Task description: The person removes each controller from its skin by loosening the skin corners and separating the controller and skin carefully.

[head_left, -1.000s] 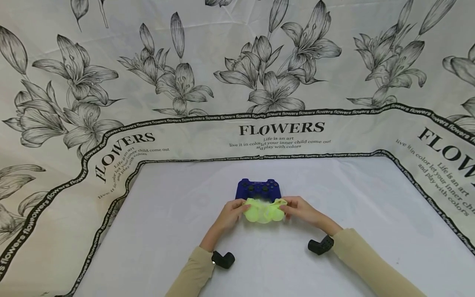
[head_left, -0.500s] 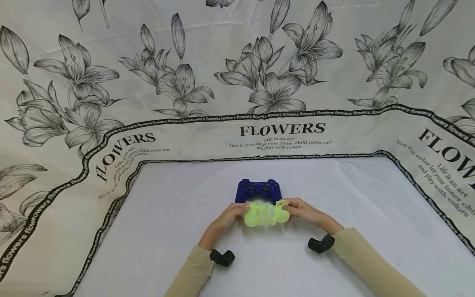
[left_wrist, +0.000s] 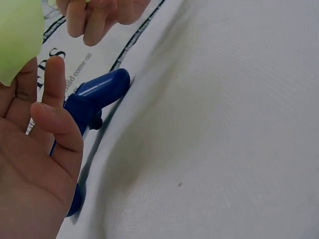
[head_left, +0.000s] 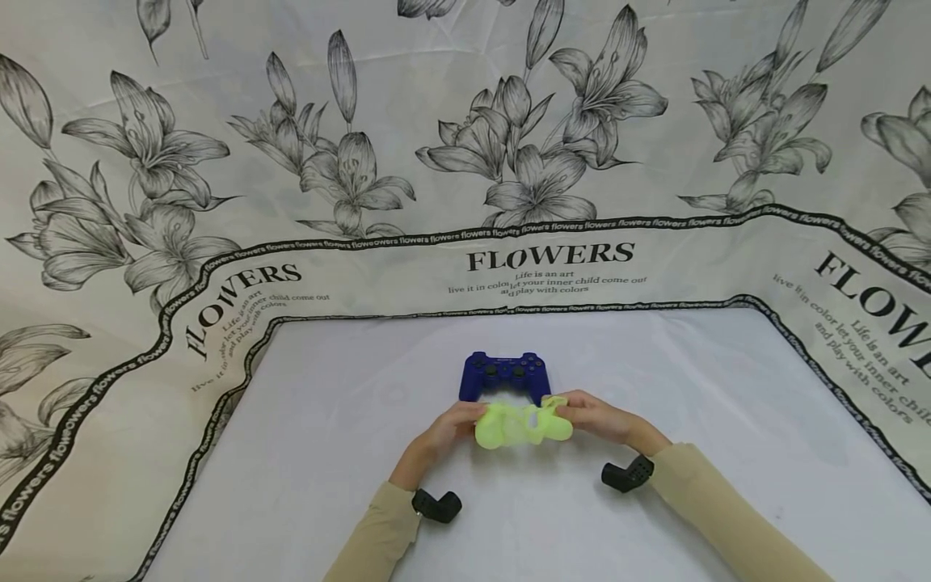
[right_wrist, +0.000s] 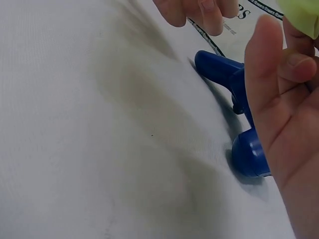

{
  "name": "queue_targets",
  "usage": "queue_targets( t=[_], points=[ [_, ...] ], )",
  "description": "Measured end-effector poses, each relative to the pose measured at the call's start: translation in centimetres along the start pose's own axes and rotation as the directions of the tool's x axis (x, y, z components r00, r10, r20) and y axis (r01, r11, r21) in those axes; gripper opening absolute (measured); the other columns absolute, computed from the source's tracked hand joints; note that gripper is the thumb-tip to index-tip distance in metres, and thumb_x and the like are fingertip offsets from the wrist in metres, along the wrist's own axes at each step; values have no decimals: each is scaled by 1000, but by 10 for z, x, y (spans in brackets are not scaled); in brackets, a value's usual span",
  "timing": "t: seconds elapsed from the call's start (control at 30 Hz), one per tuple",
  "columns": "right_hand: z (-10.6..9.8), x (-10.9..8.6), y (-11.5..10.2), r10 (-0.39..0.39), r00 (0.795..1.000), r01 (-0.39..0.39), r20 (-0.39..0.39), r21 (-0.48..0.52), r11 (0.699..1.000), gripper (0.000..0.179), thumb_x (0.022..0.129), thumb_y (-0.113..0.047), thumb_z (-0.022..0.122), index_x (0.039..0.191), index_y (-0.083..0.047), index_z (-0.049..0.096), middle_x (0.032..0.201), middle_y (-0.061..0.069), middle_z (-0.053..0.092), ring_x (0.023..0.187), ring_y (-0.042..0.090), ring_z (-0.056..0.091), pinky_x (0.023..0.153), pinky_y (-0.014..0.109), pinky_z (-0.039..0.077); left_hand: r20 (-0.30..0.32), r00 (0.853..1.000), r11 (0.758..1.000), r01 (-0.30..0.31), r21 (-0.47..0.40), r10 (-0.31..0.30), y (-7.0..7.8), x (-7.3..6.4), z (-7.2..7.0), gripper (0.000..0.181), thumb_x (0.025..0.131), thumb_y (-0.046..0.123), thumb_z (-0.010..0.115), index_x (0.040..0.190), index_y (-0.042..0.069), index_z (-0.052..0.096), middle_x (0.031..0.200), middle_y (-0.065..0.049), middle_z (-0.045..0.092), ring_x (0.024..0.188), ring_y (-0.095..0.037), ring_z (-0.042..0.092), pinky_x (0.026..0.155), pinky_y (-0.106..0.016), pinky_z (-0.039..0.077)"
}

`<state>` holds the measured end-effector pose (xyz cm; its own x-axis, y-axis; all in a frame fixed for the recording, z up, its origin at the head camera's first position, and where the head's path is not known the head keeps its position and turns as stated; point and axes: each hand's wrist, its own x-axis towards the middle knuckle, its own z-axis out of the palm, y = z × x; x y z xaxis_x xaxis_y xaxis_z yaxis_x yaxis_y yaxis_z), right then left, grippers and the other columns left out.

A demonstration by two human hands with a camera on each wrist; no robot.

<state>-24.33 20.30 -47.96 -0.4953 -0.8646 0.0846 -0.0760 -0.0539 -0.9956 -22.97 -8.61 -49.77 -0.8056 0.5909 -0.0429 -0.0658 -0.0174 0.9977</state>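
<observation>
A soft, translucent yellow-green controller cover (head_left: 515, 424) is held up between both hands, in front of a blue game controller (head_left: 505, 373) that lies on the white table. My left hand (head_left: 445, 428) grips the cover's left end, and my right hand (head_left: 598, 416) pinches its right end. Part of the cover shows at the upper left of the left wrist view (left_wrist: 17, 37) and at the upper right of the right wrist view (right_wrist: 303, 15). The controller's handles appear behind the fingers in both wrist views. The cover hides the near tips of those handles in the head view.
White cloth covers the table (head_left: 349, 388). A pale curtain (head_left: 393, 170) printed with black flowers and lettering rises at the back and both sides. Black wrist cameras (head_left: 436, 506) sit at both cuffs.
The cover has come slightly toward the person, away from the controller, and its shape has shifted and spread between the hands. The controller stays where it lay.
</observation>
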Motion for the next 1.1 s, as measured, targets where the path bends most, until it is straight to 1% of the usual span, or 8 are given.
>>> queue_targets(
  t=[0.07, 0.13, 0.23, 0.3, 0.43, 0.6, 0.87, 1.1],
  points=[
    [0, 1, -1, -6, 1000, 5, 22, 14, 1000, 42, 103, -8, 30, 108, -26, 68, 100, -18, 67, 100, -1, 55, 89, 23, 45, 21, 1000, 999, -18, -30, 19, 0, -1, 0, 44, 96, 19, 41, 115, -16, 59, 86, 20, 64, 85, 0, 58, 81, -22, 46],
    [0, 1, -2, -3, 1000, 2, 26, 32, 999, 45, 102, -7, 29, 107, -26, 69, 100, -19, 67, 101, -1, 54, 91, 24, 43, 46, 998, 997, -39, -66, 42, 0, -1, 0, 37, 97, 19, 38, 108, -1, 68, 86, 19, 66, 87, -1, 58, 83, -22, 45],
    [0, 1, -3, -12, 1000, 11, 21, 53, 999, 49, 100, -4, 27, 109, -28, 69, 103, -20, 66, 105, -2, 53, 94, 25, 40, 79, 994, 993, -61, -106, 70, -1, 1, 1, 35, 98, 18, 34, 96, 21, 68, 87, 19, 67, 90, 0, 58, 85, -20, 44],
    [0, 0, -3, -21, 1000, 20, 16, 61, 998, 50, 99, -3, 27, 109, -28, 68, 105, -20, 64, 105, -1, 53, 96, 26, 39, 94, 992, 992, -72, -108, 82, -2, 2, 1, 35, 99, 18, 33, 93, 25, 67, 87, 19, 67, 91, 0, 58, 87, -20, 44],
    [0, 0, -1, -32, 999, 32, 9, 50, 998, 46, 97, -3, 28, 104, -25, 67, 104, -17, 57, 103, 1, 50, 97, 29, 37, 111, 991, 997, -71, -38, 74, 0, 5, 4, 32, 99, 22, 34, 91, 23, 65, 85, 19, 65, 88, -2, 57, 88, -24, 43],
    [1, -1, -1, -25, 999, 25, -24, 18, 1000, 39, 93, -4, 35, 113, -22, 63, 109, -15, 63, 107, 2, 53, 99, 24, 36, 102, 994, 998, -52, 41, 47, 4, 5, 7, 29, 98, 26, 36, 85, 18, 60, 78, 16, 59, 78, -3, 52, 82, -24, 43],
    [4, 3, -1, -33, 994, 29, -108, -35, 999, 27, 95, -5, 39, 118, -9, 52, 113, -6, 59, 105, 5, 56, 97, 26, 42, 80, 987, 985, -147, 92, 140, -6, 8, 7, 30, 94, 12, 47, 83, -15, 48, 74, 11, 53, 65, -2, 46, 62, -18, 38],
    [6, 4, 0, 28, 979, -41, -203, -56, 998, 48, 99, -10, 39, 140, 12, 29, 123, -11, 58, 111, 4, 57, 95, 25, 47, 51, 988, 975, -152, 162, 146, -13, 9, 7, 23, 92, 12, 56, 87, -11, 55, 77, 9, 53, 65, -6, 44, 60, -21, 36]
  ],
)
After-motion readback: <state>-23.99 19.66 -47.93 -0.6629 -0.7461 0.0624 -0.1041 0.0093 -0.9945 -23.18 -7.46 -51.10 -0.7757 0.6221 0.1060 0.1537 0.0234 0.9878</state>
